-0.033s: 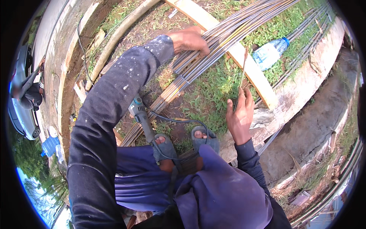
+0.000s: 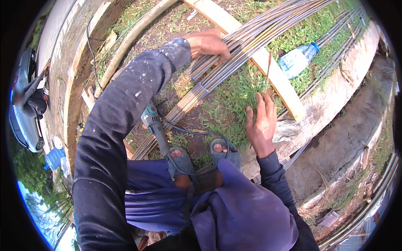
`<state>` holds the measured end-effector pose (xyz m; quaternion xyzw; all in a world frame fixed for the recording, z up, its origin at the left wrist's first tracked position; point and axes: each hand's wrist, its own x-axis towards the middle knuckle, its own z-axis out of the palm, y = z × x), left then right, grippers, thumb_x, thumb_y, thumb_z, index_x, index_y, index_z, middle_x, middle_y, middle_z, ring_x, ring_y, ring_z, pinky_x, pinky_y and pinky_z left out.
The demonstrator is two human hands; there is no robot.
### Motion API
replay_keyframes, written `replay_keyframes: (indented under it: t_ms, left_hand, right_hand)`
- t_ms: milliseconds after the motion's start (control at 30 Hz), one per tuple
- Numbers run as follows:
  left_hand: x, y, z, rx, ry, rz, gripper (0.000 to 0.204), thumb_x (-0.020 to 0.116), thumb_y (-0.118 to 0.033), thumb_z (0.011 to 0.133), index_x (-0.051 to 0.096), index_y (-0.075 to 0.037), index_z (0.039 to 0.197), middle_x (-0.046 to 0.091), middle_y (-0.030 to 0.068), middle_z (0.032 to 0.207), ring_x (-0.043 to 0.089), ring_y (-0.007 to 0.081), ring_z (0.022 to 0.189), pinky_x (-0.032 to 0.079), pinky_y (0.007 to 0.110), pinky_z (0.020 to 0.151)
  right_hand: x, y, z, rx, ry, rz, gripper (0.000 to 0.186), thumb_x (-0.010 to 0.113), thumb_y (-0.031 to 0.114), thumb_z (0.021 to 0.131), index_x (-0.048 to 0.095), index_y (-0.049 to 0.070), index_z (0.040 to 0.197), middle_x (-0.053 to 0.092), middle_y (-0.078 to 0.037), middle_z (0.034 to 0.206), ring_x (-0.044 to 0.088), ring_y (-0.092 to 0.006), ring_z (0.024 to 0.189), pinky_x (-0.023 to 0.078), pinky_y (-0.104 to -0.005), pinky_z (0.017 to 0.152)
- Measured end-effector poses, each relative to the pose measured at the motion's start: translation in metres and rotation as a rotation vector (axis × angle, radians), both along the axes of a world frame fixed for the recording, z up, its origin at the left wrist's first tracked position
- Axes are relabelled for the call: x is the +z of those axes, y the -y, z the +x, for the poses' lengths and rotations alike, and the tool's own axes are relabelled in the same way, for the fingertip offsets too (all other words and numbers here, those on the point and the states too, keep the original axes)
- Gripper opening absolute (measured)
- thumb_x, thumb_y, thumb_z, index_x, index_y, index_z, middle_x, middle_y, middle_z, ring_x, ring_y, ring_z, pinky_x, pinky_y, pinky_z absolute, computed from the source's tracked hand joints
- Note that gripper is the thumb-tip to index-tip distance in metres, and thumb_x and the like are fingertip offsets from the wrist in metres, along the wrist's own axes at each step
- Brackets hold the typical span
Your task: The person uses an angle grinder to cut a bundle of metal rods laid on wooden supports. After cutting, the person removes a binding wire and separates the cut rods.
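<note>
A long bundle of thin rusty steel rods (image 2: 251, 46) is lying on the grass, slanting from seven o'clock to one o'clock across a pale wooden plank (image 2: 276, 79).

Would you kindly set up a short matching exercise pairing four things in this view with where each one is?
Things:
1. left hand
2. right hand
3. plastic bottle
4. angle grinder

Places:
A. lying on the grass beyond the wooden plank
B. on the ground by the sandalled feet
C. resting on the bundle of steel rods
D. raised open over the grass, pinching a thin stick

Pairs: 1-C, 2-D, 3-A, 4-B
</note>
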<state>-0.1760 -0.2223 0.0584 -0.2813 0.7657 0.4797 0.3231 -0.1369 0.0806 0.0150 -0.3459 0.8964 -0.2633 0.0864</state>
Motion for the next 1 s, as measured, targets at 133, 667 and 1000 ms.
replay_keyframes:
  t_ms: [133, 667, 1000]
  left_hand:
    - [0.013, 0.019, -0.006, -0.162, -0.042, -0.071, 0.029, 0.072, -0.019, 0.058, 0.060, 0.002, 0.075, 0.055, 0.0099, 0.081, 0.054, 0.0197, 0.070, 0.042, 0.037, 0.056]
    - [-0.002, 0.021, 0.001, -0.083, -0.109, -0.053, 0.040, 0.071, -0.021, 0.071, 0.058, 0.006, 0.098, 0.060, 0.0128, 0.084, 0.060, 0.0191, 0.077, 0.048, 0.033, 0.064]
    - [0.012, 0.034, 0.020, -0.190, -0.349, 0.084, 0.029, 0.067, -0.021, 0.073, 0.070, 0.004, 0.088, 0.067, 0.0104, 0.084, 0.061, 0.0227, 0.076, 0.049, 0.038, 0.069]
  right_hand:
    - [0.004, 0.064, -0.040, 0.525, -0.203, -0.066, 0.041, 0.057, 0.011, 0.088, 0.062, 0.009, 0.129, 0.059, -0.007, 0.134, 0.052, -0.0272, 0.126, 0.044, -0.0448, 0.101]
    - [-0.001, 0.138, -0.087, 1.126, -0.249, -0.067, 0.019, 0.062, 0.014, 0.080, 0.067, 0.008, 0.098, 0.062, -0.006, 0.101, 0.058, -0.0221, 0.100, 0.045, -0.0386, 0.088]
    - [0.003, 0.170, -0.079, 1.231, -0.169, 0.111, 0.034, 0.076, 0.017, 0.071, 0.061, 0.002, 0.097, 0.061, -0.010, 0.095, 0.061, -0.0277, 0.102, 0.049, -0.0421, 0.088]
